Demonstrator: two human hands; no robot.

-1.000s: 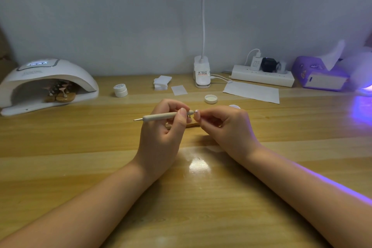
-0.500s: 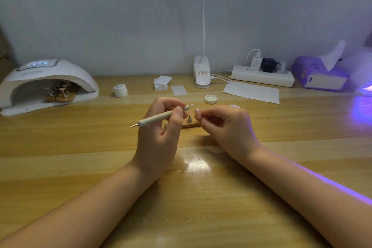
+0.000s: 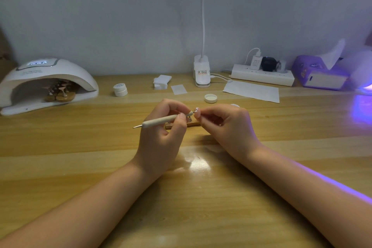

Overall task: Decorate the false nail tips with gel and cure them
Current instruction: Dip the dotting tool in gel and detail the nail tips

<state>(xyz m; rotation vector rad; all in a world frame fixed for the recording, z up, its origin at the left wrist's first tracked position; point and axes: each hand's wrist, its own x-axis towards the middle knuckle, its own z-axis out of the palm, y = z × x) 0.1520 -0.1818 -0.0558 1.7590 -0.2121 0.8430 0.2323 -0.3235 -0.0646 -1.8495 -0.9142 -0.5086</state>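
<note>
Now | left hand (image 3: 161, 137) pinches pen (image 3: 165, 120), tilted up since a second ago, ball end touching tip (image 3: 197, 113) | right hand (image 3: 225, 127) pinches tip just off pen's end | judged: gel dotting under way, curing later.

Single head cam; looks fwd + down over table (image 3: 60, 167) toward wall; hands close, centre frame.

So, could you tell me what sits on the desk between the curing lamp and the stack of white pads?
Only a small white gel jar, seen in the head view.
</note>
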